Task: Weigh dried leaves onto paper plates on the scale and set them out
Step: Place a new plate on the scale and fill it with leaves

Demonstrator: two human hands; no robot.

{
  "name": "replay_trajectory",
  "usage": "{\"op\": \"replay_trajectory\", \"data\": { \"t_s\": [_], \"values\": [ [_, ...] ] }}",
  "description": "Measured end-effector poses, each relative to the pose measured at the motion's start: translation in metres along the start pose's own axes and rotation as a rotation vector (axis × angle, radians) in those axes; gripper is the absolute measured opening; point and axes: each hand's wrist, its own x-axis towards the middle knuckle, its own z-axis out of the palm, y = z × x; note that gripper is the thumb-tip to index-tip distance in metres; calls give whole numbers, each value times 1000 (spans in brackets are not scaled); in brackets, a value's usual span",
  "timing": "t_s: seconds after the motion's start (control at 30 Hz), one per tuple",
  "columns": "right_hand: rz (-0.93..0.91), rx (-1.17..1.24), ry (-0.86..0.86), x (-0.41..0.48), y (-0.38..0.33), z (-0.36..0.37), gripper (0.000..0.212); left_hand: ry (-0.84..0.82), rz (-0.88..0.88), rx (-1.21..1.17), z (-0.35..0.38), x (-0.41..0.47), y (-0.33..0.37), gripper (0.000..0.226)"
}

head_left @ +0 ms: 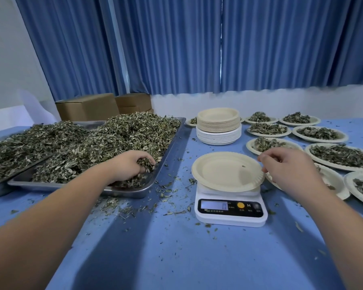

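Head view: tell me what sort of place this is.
Probably a makeshift sorting and weighing room: a metal tray heaped with dried leaves, a digital scale carrying a paper plate, and filled plates laid out on the blue-covered table.

Sitting nearly bare on white scale [231, 215]: cream plate [222, 172]. Lying heaped left: leaves [124, 135]. Lying right: filled plates [340, 155].

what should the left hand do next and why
Probably lift the left hand with its handful of dried leaves out of the tray and drop them on the paper plate, which sits on the scale nearly bare, holding one small fleck.
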Motion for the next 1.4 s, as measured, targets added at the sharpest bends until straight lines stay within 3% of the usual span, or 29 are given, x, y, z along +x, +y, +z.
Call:
{"op": "replay_trajectory", "data": {
  "t_s": [0.23,0.47,0.67,0.87,1.1,1.27,1.4],
  "values": [
    [2,21,9,2,1,1,26,150,36,-275,-14,-6,42,34],
    [-2,16,14,2,2,1,27,81,212,-441,18,-7,116,36],
    [8,27,19,2,4,1,26,23,334,-288,68,3,161,34],
    [-1,14,14,3,3,0,23,9,433,-108,84,7,165,67],
    [-2,11,18,2,1,0,22,107,501,-156,69,3,144,57],
    [-1,26,16,1,2,0,23,232,478,-166,53,-5,123,49],
    [-18,15,22,0,1,0,25,361,249,112,34,-3,84,40]
  ]
}}
